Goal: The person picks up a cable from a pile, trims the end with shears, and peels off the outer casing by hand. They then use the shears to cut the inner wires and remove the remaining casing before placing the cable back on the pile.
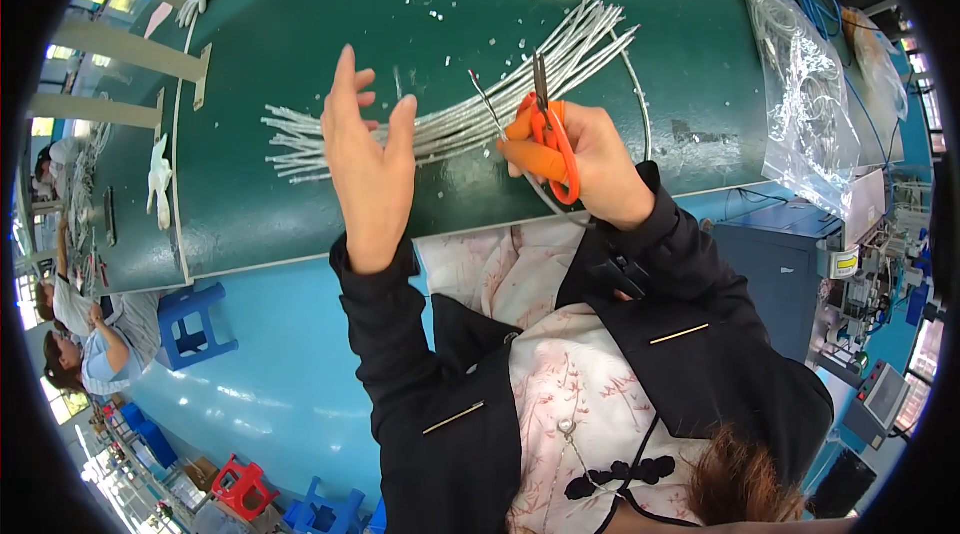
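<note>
A worker's right hand [597,159] grips orange-handled metal scissors [568,156] and a thin grey cable [543,197]. The left hand [370,169] (fingers spread wide) hovers near bundled silver-white cables [455,134].

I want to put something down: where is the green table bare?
Right: the green table is bare between the loose cable and clear plastic bag. Left: between the thin white strip and the cable bundle. Crowded: the middle, with the bundle, left hand, right hand and scissors; white scraps lie beyond.

It's a workshop: green workbench [300,34], bundled cables [452,134], apparently machinery [884,400] at right.
</note>
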The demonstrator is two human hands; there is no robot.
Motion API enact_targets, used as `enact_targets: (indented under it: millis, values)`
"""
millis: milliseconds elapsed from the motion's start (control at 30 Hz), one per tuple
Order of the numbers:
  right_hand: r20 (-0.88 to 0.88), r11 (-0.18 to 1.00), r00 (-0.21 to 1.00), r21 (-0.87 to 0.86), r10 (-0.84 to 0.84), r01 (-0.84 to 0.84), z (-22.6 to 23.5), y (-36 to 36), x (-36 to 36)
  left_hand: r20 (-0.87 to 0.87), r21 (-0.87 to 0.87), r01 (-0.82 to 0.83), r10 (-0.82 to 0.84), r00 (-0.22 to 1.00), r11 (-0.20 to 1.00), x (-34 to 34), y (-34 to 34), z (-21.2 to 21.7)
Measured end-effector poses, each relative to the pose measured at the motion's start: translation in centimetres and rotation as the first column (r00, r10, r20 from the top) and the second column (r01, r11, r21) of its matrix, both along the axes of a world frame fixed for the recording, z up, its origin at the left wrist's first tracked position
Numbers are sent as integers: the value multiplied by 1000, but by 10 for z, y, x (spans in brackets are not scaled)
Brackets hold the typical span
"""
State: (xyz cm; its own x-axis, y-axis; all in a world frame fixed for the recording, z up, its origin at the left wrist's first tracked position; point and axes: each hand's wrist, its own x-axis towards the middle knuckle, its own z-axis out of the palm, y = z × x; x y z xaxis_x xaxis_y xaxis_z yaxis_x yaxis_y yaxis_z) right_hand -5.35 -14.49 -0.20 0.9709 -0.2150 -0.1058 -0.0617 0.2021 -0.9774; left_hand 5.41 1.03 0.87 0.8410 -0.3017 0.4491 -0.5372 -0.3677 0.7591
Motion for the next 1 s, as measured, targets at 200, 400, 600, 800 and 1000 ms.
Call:
enact_targets:
  millis: [200, 400, 600, 800, 1000]
  values:
    - [-37, 988, 992, 105, 119, -114, 1, -15, 0, -563, -418, 250, -465, 683, 873, -18, 2, -5]
    - [1, 996, 996, 4, 86, -86, -4, -7, -2, -535, -577, 264, -602, 592, 773, -34, -2, -16]
    - [-30, 975, 977, 76, 212, -209, 2, -14, -3, -436, -461, 363, -563, 702, 810, -34, 4, -19]
    - [-31, 971, 971, 55, 236, -234, -2, -15, -3, -290, -322, 355, -449, 845, 878, -40, 2, -19]
    - [-41, 986, 985, 22, 165, -164, 5, -8, -8, -236, -212, 267, -314, 920, 940, -50, 0, -13]
